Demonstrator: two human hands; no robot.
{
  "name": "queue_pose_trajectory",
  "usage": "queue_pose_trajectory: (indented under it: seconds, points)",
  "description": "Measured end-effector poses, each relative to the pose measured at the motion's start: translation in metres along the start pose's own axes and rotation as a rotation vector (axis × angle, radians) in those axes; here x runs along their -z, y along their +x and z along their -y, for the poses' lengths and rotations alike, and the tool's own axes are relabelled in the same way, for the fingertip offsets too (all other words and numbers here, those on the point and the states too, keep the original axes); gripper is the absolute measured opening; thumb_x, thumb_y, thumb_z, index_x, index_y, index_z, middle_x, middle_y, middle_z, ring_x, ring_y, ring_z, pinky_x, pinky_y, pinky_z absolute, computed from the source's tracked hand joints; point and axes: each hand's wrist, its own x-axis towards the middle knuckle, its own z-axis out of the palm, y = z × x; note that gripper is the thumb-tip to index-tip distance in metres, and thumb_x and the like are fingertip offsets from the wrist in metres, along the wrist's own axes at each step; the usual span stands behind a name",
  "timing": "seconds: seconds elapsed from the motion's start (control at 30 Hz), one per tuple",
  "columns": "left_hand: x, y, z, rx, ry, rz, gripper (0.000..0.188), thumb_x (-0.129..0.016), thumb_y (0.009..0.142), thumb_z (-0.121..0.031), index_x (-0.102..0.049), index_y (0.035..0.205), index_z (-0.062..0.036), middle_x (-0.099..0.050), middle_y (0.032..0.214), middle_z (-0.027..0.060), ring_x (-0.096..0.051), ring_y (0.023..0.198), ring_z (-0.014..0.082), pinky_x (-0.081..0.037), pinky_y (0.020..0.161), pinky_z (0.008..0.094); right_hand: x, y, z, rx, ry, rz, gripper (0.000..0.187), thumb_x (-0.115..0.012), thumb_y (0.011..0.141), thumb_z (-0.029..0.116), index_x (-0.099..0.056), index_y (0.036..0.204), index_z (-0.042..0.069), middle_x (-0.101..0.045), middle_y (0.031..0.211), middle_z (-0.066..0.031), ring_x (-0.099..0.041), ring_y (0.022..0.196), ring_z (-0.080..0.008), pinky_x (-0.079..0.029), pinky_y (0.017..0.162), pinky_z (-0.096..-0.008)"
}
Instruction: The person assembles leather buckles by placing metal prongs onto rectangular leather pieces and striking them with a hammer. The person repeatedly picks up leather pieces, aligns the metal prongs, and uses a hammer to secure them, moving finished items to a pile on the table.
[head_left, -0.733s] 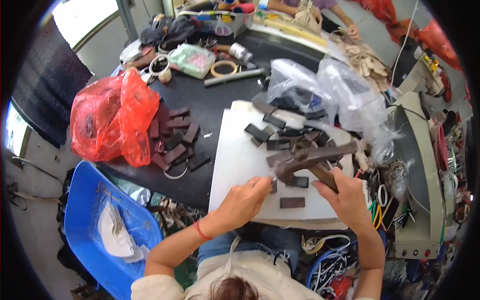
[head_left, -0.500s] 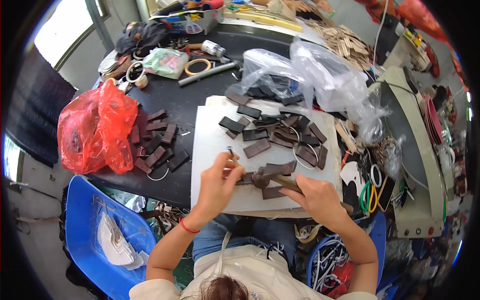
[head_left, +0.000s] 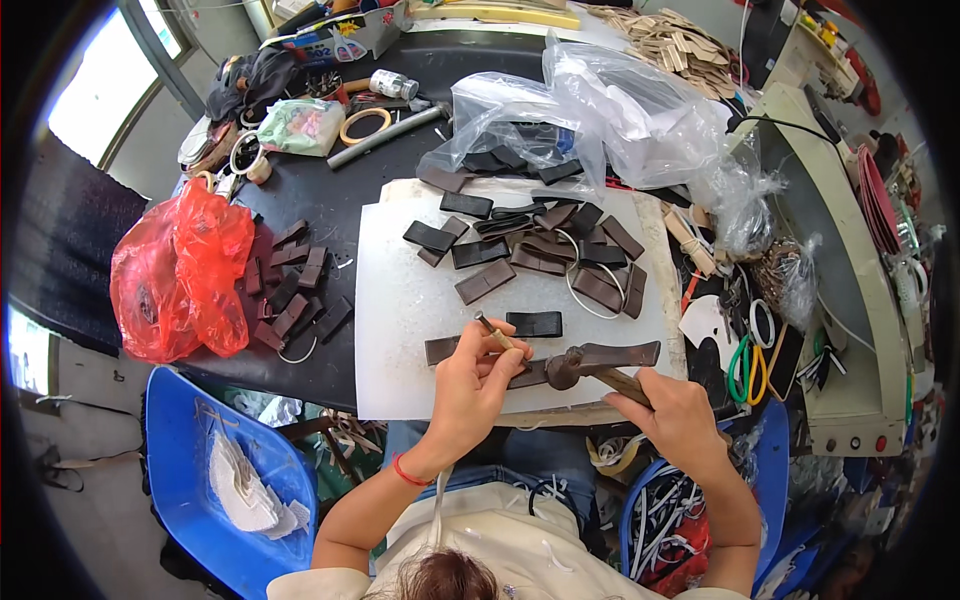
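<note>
- A tight pinch! The punch (head_left: pixel 494 331) was clamped in the left hand (head_left: pixel 468 388), tilted over the white board (head_left: pixel 395 310).
- The hammer (head_left: pixel 600 358) was gripped by its handle in the right hand (head_left: pixel 678 412), fingers closed, its head near the punch!
- A black strip (head_left: pixel 534 324) was laid just beyond, the pile (head_left: pixel 540 259) spread farther back on the board.

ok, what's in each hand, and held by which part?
Right hand: hammer, gripped by its handle. Left hand: slim rod-like tool, pinched along its shaft between thumb and fingers.
</note>
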Motion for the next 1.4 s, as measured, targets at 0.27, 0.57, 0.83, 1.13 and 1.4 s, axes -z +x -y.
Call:
queue_pose_trajectory:
  seconds: [0.27,0.57,0.83,1.13,1.4]
  points:
    - [-0.003,-0.006,0.0,-0.279,0.393,0.021,0.012,-0.058,0.092,0.003,-0.055,0.103,0.0003,-0.067,0.097,0.0105,-0.068,0.086,0.0178,-0.053,0.075,0.0273,0.013,0.004,0.003,-0.101,0.104,-0.015,0.034,-0.073,0.083,0.029,-0.054,0.077,0.002,-0.057,0.06,-0.0138,-0.057,0.053,-0.0328,-0.045,0.05,-0.0387]
    - [-0.011,-0.006,0.001,-0.557,0.751,0.039,0.029,-0.062,0.087,-0.005,-0.052,0.115,-0.0052,-0.06,0.085,0.0142,-0.062,0.072,0.0353,-0.048,0.056,0.0436,0.036,0.034,0.011,0.265,-0.014,-0.217,0.028,-0.074,0.083,0.021,-0.056,0.076,0.001,-0.059,0.063,-0.0124,-0.059,0.05,-0.0296,-0.043,0.045,-0.0372]
    - [0.0,0.0,0.004,-0.23,0.357,0.015,0.023,-0.06,0.093,-0.004,-0.05,0.114,-0.0014,-0.066,0.094,0.0109,-0.067,0.082,0.0152,-0.055,0.067,0.0284,0.012,0.011,0.005,0.111,-0.102,0.05,0.039,-0.069,0.086,0.034,-0.047,0.073,0.004,-0.054,0.055,-0.0113,-0.058,0.051,-0.0337,-0.045,0.046,-0.0415]
    - [0.01,0.003,-0.008,-0.095,0.214,0.171,0.019,-0.057,0.095,-0.004,-0.05,0.112,0.0007,-0.069,0.096,0.0122,-0.067,0.095,0.0143,-0.055,0.083,0.0285,0.004,0.006,0.003,0.054,-0.072,0.043,0.039,-0.07,0.086,0.034,-0.047,0.074,0.004,-0.056,0.054,-0.0133,-0.058,0.05,-0.0346,-0.045,0.045,-0.0426]
    - [0.003,-0.007,-0.006,-0.454,0.699,0.212,0.021,-0.061,0.09,-0.002,-0.052,0.11,-0.0011,-0.067,0.092,0.0168,-0.066,0.08,0.0339,-0.053,0.065,0.0356,0.049,0.012,0.018,-0.238,0.325,-0.322,0.009,-0.068,0.081,0.007,-0.061,0.08,0.002,-0.058,0.06,-0.0059,-0.052,0.045,-0.0146,-0.039,0.042,-0.0272]
